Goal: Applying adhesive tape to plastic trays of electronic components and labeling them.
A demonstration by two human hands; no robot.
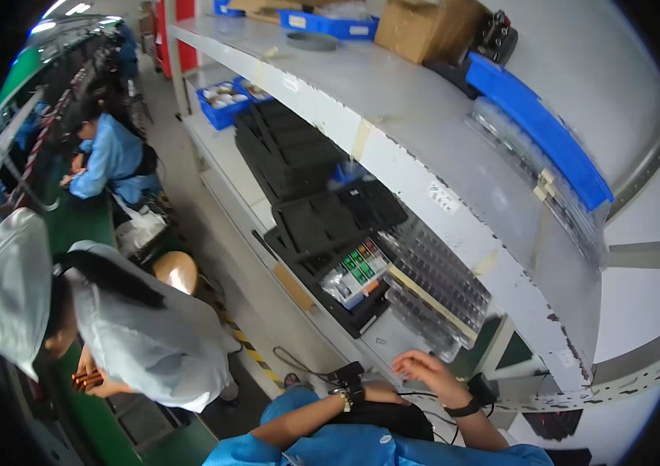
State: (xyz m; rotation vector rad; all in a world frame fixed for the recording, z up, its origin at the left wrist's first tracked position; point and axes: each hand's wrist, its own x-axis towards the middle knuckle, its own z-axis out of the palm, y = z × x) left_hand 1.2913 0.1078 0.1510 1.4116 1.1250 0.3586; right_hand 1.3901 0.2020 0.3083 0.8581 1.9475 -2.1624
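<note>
My right hand (423, 368) is raised beside the lower shelf's near end, its fingers loosely bent and apart, with nothing in them. A black band (463, 408) circles that wrist. My left hand (384, 393) reaches across in front of my body, over a black item (392, 418) whose kind I cannot make out. The left fingers are too indistinct to read. A bracelet (344, 399) and a black strapped device (350, 382) are on the left wrist. Nearest the right hand on the shelf lie stacked clear plastic trays (431, 311). Left of them is a bagged pack with green labels (357, 273).
Black trays (291, 155) are piled along the lower shelf, near blue bins (223, 105). The upper white shelf (423, 116) overhangs them, carrying a cardboard box (427, 29) and a long blue bin (539, 124). At left, a co-worker (143, 326) works at the green bench; another person (112, 155) sits beyond.
</note>
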